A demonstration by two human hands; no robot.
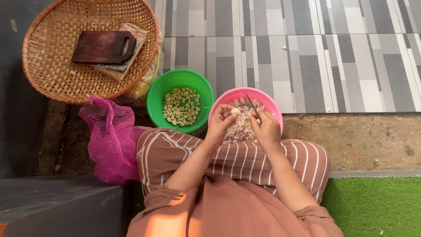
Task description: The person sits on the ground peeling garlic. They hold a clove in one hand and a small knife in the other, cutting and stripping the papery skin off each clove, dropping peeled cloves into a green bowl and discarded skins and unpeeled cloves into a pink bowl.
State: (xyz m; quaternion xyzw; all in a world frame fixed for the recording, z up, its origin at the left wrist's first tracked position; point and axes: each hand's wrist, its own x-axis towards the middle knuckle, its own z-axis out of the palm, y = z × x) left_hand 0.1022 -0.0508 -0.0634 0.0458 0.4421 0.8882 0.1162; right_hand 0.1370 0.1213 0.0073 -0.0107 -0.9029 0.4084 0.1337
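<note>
Overhead, left hand point(218, 125) pinching garlic clove point(236, 111), right hand point(265, 129) gripping knife point(253, 106), above pink bowl point(274, 107)

We see one flat, rectangular printed packet point(131, 48) lying in the round woven bamboo basket point(52, 74) at upper left, mostly hidden under a dark brown wooden board point(103, 47); its pale, multicoloured edges show along the board's right and lower sides. A clear plastic bag of yellowish contents point(147, 81) sits just beneath the basket's right rim.
</note>
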